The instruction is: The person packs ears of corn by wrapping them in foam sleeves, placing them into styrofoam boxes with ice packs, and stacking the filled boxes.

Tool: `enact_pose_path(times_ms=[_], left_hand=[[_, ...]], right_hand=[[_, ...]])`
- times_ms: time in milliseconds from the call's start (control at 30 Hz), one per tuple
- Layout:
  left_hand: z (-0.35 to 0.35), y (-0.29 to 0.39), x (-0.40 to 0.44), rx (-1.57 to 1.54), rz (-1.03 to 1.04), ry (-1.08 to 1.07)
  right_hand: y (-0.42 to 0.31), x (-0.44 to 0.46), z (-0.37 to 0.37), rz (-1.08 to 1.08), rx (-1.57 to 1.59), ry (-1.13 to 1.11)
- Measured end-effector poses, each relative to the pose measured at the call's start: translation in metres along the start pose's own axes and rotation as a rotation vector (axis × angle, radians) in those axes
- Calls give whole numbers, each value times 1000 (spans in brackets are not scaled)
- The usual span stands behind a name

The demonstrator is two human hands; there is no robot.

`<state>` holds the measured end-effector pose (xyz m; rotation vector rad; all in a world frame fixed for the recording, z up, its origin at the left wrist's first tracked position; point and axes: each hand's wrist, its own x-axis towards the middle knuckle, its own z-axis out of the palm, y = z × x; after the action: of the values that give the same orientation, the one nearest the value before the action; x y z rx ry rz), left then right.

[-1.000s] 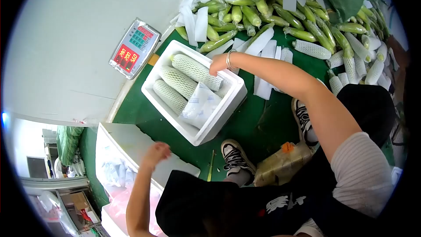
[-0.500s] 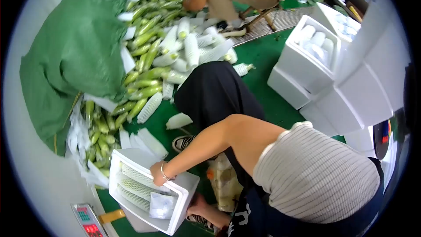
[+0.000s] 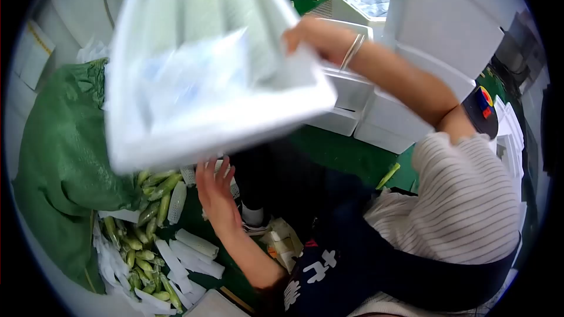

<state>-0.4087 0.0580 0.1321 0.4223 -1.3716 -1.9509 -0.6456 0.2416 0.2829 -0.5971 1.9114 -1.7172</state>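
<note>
A white foam box [image 3: 223,126], tilted and blurred by motion, is raised in front of me. My right hand [image 3: 311,41], with a bracelet at the wrist, grips its right rim. Inside lie several corn ears in white foam nets [image 3: 202,9], with a clear pouch [image 3: 197,70] like an ice pack on top. My left hand [image 3: 217,194] is just below the box's lower edge, fingers stretched upward and spread; its tips reach the edge, and I cannot tell whether they press on it. Green corn ears [image 3: 144,252] and netted ears [image 3: 197,243] lie on the floor beneath.
A large green sack [image 3: 64,158] stands at left. White foam boxes [image 3: 435,41] are stacked at right, with an open box [image 3: 358,9] of pouches behind. A black round object with a coloured roll [image 3: 484,97] lies at far right. A piece of husk [image 3: 389,175] lies on the green floor.
The foam box has been lifted from the floor beside the scale to high in front of me. My right hand still grips its rim. My left hand now shows below the box, fingers spread.
</note>
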Motion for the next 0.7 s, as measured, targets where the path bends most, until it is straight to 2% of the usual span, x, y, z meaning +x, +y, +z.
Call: enact_pose_path(times_ms=[33, 100, 167, 200, 267, 300, 367, 433, 500, 567, 600, 667, 700], left_hand=[[4, 7, 12, 184, 7, -96], [-26, 11, 34, 256, 6, -34], [-67, 9, 37, 185, -18, 98], [-84, 5, 39, 184, -28, 91], [-114, -13, 38, 50, -112, 351], [-125, -24, 35, 31, -112, 361], [-141, -46, 34, 116, -194, 322], [-155, -64, 29, 138, -276, 326], [-162, -76, 24, 187, -386, 346], [-167, -79, 19, 192, -416, 315], [-172, -80, 17, 174, -411, 312], [-182, -86, 21, 165, -395, 334], [-187, -85, 20, 170, -407, 328]], right_hand=[[-16, 4, -28, 19, 27, 90], [-34, 22, -80, 4, -125, 294], [-42, 30, -111, 79, -250, 483], [-43, 39, -129, 142, -244, 521], [-28, 65, -161, 232, -222, 616], [-17, 78, -180, 242, -410, 689], [-1, 85, -203, 358, -485, 685], [15, 92, -221, 618, -544, 751], [25, 91, -229, 603, -542, 734], [27, 107, -257, 750, -983, 781], [29, 104, -263, 771, -988, 782], [3, 109, -260, 743, -1291, 659], [12, 114, -273, 759, -1290, 658]])
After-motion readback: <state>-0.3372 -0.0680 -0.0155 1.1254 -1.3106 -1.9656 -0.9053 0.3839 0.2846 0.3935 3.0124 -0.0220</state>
